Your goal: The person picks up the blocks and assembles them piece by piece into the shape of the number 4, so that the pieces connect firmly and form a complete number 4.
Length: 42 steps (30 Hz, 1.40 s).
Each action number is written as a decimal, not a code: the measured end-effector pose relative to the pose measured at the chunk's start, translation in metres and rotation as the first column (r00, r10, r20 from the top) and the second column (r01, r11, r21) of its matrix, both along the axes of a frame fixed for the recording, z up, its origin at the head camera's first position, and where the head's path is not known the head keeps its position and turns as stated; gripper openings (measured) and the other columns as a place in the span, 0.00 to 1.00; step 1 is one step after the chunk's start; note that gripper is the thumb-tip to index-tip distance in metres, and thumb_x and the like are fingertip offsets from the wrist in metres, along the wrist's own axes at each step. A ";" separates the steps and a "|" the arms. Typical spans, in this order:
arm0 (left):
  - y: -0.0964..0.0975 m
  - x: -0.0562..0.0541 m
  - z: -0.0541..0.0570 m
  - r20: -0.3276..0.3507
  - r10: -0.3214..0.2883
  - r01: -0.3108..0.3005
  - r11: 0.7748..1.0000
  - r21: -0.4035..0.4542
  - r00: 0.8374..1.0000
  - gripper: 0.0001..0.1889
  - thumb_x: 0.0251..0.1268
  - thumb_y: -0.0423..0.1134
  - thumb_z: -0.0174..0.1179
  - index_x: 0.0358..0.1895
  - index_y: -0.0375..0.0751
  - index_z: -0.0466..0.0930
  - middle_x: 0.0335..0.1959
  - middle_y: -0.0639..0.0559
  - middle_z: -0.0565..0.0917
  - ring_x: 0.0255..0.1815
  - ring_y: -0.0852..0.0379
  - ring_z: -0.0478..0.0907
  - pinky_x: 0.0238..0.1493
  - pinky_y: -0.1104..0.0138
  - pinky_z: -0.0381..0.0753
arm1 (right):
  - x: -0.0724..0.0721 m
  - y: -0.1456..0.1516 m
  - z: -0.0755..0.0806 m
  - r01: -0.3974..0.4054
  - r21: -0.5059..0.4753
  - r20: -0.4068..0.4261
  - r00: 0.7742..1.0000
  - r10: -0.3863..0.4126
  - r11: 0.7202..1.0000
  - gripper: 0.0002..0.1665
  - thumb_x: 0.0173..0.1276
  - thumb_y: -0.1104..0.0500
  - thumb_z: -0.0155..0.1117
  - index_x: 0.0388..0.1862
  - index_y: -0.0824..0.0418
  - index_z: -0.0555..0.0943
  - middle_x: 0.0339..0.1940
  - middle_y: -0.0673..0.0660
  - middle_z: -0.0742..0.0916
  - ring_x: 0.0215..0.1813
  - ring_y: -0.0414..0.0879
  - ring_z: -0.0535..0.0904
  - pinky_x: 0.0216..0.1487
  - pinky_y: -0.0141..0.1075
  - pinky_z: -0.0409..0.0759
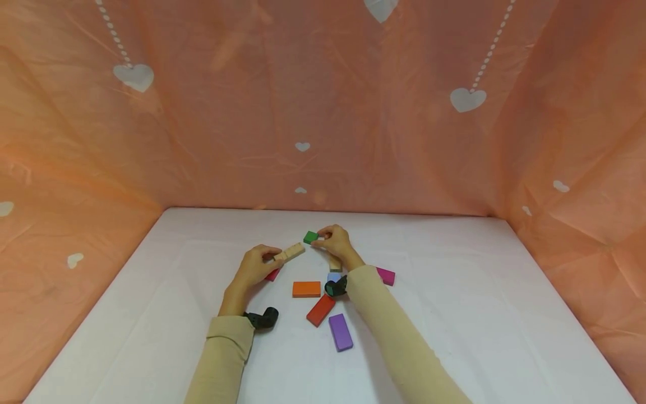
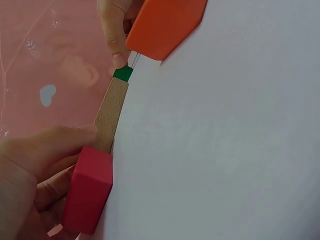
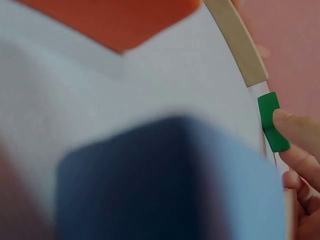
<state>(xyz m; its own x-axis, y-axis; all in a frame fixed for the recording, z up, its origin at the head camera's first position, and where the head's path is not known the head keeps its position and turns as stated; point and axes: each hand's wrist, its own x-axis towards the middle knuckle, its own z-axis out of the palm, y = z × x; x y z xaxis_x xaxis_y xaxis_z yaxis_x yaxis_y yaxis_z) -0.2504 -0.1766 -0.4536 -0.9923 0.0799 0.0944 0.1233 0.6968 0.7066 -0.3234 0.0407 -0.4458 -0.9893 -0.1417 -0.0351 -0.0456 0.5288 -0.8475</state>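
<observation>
My left hand [image 1: 256, 265] pinches the near end of a plain wooden block [image 1: 292, 252] between thumb and fingers. A crimson block [image 1: 272, 274] lies just beneath that hand; in the left wrist view the crimson block [image 2: 90, 187] covers part of the fingers. A small gap beyond the wooden block's far end, my right hand [image 1: 337, 242] pinches a green block [image 1: 310, 237]. The green block [image 3: 271, 122] shows between thumb and finger in the right wrist view. Below the right wrist, another wooden block [image 1: 335, 265] and a light blue block [image 1: 333, 277] are partly hidden.
Nearer on the white table [image 1: 454, 336] lie an orange block [image 1: 306, 289], a red block [image 1: 321, 310] and a purple block [image 1: 340, 333]. A magenta block [image 1: 386, 276] is right of the right forearm. An orange curtain [image 1: 323, 112] with hearts encloses the table's back and sides.
</observation>
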 end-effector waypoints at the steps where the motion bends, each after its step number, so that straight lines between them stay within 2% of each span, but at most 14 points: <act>1: 0.000 0.000 0.000 0.003 0.000 0.000 1.000 0.001 1.000 0.16 0.61 0.35 0.64 0.51 0.32 0.82 0.47 0.35 0.82 0.46 0.44 0.77 0.56 0.50 0.77 | 0.000 0.000 0.000 0.001 -0.003 0.000 1.000 -0.001 1.000 0.20 0.56 0.61 0.74 0.45 0.70 0.84 0.30 0.51 0.72 0.36 0.42 0.66 0.37 0.27 0.65; 5: 0.002 0.000 0.002 0.018 0.000 0.000 1.000 0.000 1.000 0.17 0.60 0.37 0.65 0.51 0.33 0.82 0.47 0.36 0.82 0.45 0.46 0.77 0.55 0.52 0.77 | -0.001 0.001 -0.001 0.001 -0.013 0.006 1.000 -0.001 1.000 0.20 0.56 0.61 0.74 0.46 0.70 0.84 0.28 0.50 0.71 0.35 0.42 0.65 0.37 0.27 0.64; 9: 0.003 -0.001 0.002 0.004 -0.018 0.018 1.000 -0.022 1.000 0.17 0.59 0.38 0.67 0.49 0.33 0.83 0.45 0.37 0.83 0.44 0.47 0.77 0.52 0.53 0.77 | -0.001 0.001 0.000 -0.005 -0.019 0.024 1.000 0.006 1.000 0.20 0.56 0.61 0.74 0.46 0.70 0.83 0.29 0.50 0.70 0.36 0.42 0.65 0.37 0.28 0.64; 16: 0.001 -0.002 0.003 -0.003 -0.049 0.049 0.999 -0.014 0.999 0.17 0.61 0.39 0.64 0.50 0.32 0.82 0.43 0.37 0.83 0.44 0.46 0.78 0.53 0.53 0.78 | -0.004 0.002 -0.001 -0.032 0.000 0.025 0.999 0.032 0.999 0.20 0.57 0.59 0.73 0.47 0.69 0.84 0.29 0.51 0.71 0.36 0.42 0.66 0.36 0.28 0.64; 27: 0.003 0.000 0.002 -0.016 -0.090 0.089 0.996 -0.027 0.996 0.16 0.61 0.38 0.64 0.48 0.31 0.83 0.40 0.37 0.83 0.40 0.48 0.78 0.47 0.60 0.77 | 0.001 0.002 0.002 -0.013 -0.015 0.067 0.998 0.014 1.000 0.20 0.58 0.60 0.72 0.48 0.69 0.84 0.33 0.53 0.74 0.38 0.43 0.66 0.37 0.28 0.65; 34: 0.005 0.000 0.002 -0.008 -0.083 0.082 0.996 -0.027 0.997 0.16 0.61 0.38 0.64 0.48 0.31 0.83 0.39 0.38 0.83 0.39 0.50 0.76 0.45 0.63 0.75 | 0.000 0.003 -0.001 -0.009 -0.019 0.047 0.999 0.010 1.000 0.20 0.57 0.60 0.73 0.47 0.69 0.84 0.31 0.53 0.73 0.37 0.43 0.66 0.37 0.28 0.64; 42: 0.007 0.000 0.002 0.008 -0.080 0.081 0.997 -0.018 0.997 0.16 0.61 0.38 0.64 0.48 0.32 0.83 0.39 0.39 0.83 0.39 0.52 0.76 0.42 0.66 0.73 | 0.000 0.003 -0.001 -0.014 -0.021 0.064 0.998 0.015 1.000 0.20 0.58 0.60 0.72 0.48 0.69 0.84 0.33 0.53 0.73 0.38 0.43 0.66 0.38 0.28 0.64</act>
